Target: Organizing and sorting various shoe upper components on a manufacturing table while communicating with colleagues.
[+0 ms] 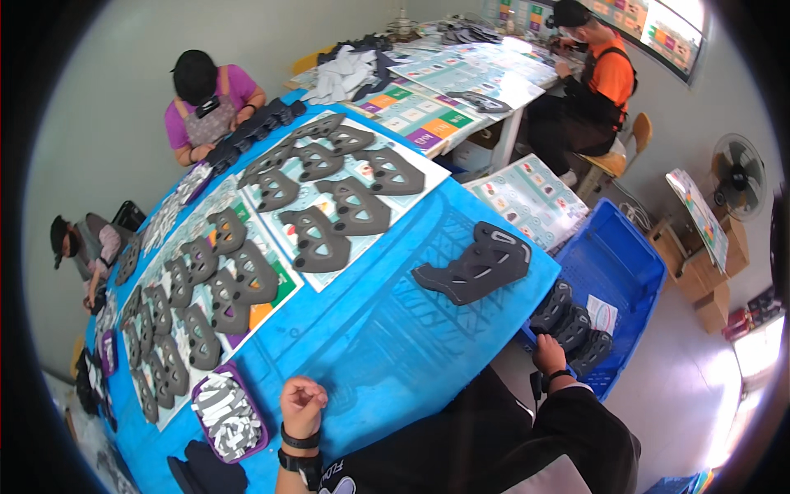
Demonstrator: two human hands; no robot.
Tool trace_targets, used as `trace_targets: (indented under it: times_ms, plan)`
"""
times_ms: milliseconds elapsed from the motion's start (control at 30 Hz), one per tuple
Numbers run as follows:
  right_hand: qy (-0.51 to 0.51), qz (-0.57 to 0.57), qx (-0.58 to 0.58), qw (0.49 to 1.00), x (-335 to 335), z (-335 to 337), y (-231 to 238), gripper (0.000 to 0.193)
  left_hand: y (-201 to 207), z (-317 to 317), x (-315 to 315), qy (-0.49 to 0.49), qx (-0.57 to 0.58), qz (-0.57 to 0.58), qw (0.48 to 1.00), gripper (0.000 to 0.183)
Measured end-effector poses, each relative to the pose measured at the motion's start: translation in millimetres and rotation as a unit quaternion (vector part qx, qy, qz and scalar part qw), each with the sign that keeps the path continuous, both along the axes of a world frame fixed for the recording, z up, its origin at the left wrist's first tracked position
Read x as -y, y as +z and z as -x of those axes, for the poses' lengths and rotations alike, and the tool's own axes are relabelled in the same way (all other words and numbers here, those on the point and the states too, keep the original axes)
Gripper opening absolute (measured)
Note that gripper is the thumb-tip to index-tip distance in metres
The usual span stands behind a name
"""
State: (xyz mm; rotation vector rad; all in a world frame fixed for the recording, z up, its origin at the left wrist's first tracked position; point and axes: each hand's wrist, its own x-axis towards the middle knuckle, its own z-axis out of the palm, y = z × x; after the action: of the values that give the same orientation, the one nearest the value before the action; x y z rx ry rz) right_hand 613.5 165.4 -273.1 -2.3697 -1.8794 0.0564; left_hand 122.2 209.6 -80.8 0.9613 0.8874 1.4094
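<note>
My left hand is above the near edge of the blue-covered table, fingers curled in and nothing visible in them. To its left stands a purple tray full of white and grey strips. My right hand is at the near-left side of a blue plastic crate, its fingers curled; whether they grip anything is hidden. Just beyond it, several dark grey padded pieces lie in the crate. A larger dark grey shaped piece with slits lies alone on the table's right part.
Rows of grey cut-out pieces cover printed sheets on the table. Dark fabric lies near the front edge. Two people work along the far left side; another sits at a second table. A fan stands right.
</note>
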Motion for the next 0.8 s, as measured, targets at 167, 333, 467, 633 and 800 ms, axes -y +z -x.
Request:
trace_targets:
  times_ms: [167,333,467,633,800]
  plan:
    - [0.010,0.010,-0.005,1.000,-1.4,-1.2,-5.6,0.017,-2.7,2.8,-3.2,0.003,0.016,0.006,1.000,0.022]
    - [0.039,-0.017,-0.040,0.998,-9.1,-5.2,-21.1,0.020,-1.5,12.1,8.1,-0.017,-0.023,0.012,1.000,0.021]
    - [0.017,0.002,-0.008,1.000,1.0,-35.4,-58.6,0.028,-8.9,10.0,-3.5,-0.072,-0.040,0.025,0.996,0.024]
    - [0.003,-0.015,0.023,1.000,0.0,-42.0,-63.7,0.017,-13.7,10.4,0.6,-0.080,-0.016,0.020,0.996,0.023]
    - [0.011,-0.013,0.028,0.999,-5.2,-37.7,-65.7,0.017,-7.6,10.6,2.2,-0.081,-0.019,0.018,0.996,0.021]
